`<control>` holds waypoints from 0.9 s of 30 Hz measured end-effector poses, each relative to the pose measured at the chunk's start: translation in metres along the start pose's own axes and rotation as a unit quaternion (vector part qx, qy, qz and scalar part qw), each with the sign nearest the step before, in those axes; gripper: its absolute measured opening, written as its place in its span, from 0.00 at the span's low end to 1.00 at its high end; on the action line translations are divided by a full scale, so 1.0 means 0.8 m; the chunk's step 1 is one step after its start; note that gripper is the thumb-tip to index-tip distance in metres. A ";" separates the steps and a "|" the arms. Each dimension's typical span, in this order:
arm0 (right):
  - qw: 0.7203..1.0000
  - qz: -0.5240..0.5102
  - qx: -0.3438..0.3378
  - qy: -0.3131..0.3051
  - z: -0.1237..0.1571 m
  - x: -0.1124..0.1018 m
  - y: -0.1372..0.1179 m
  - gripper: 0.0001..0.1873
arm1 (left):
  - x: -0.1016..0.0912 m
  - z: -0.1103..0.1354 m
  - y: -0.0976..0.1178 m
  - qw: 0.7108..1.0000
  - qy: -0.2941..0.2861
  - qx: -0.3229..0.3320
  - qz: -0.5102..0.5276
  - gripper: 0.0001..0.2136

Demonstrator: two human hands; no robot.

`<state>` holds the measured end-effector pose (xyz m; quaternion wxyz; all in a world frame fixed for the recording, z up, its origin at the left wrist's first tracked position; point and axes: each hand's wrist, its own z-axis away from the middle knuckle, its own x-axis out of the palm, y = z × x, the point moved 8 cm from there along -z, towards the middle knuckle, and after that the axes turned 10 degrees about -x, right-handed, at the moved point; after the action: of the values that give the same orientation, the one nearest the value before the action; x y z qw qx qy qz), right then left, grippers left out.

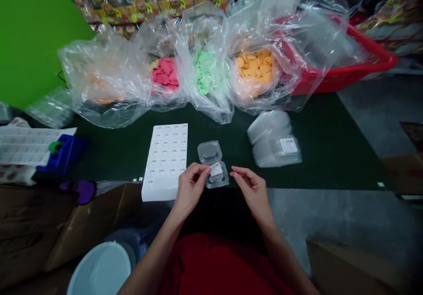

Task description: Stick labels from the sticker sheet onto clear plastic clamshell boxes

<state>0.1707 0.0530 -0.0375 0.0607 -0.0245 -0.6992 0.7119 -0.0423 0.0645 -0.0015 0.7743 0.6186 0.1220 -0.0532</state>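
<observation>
Between the thumb and forefinger of my left hand (193, 182) is the edge of a small white printed label (216, 169). It is over the lower half of a clear plastic clamshell box (222, 181), which lies unfolded on the table with its other half pointing away from me. Whether the label touches the plastic I cannot tell. Just right of the box is my right hand (250, 187), its thumb and forefinger tips slightly apart with nothing visible between them. Left of the box, a sheet of printed labels (168, 154) overhangs the front edge.
Stacked clear boxes (272, 143) stand at right on the dark green table (333, 154). Behind are plastic bags of pink pieces (165, 71), green pieces (205, 70) and orange pieces (254, 66), plus a red basket (357, 68). A blue tape dispenser (66, 154) is at left.
</observation>
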 end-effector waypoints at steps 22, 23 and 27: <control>0.993 -0.098 0.012 -0.069 -0.014 0.047 -0.019 0.08 | -0.004 0.011 0.030 0.999 0.000 0.000 0.034 0.19; 0.994 -0.101 0.013 -0.049 -0.016 0.042 -0.016 0.10 | -0.007 0.008 0.028 0.999 0.014 -0.002 0.040 0.19; 0.994 -0.086 -0.001 0.068 -0.025 0.001 -0.002 0.21 | -0.013 -0.009 0.002 0.996 0.039 -0.047 0.067 0.26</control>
<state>0.1721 0.0729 -0.0360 0.1688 -0.0124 -0.6938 0.7000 -0.0532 0.0712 0.0009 0.7992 0.5896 0.1128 0.0291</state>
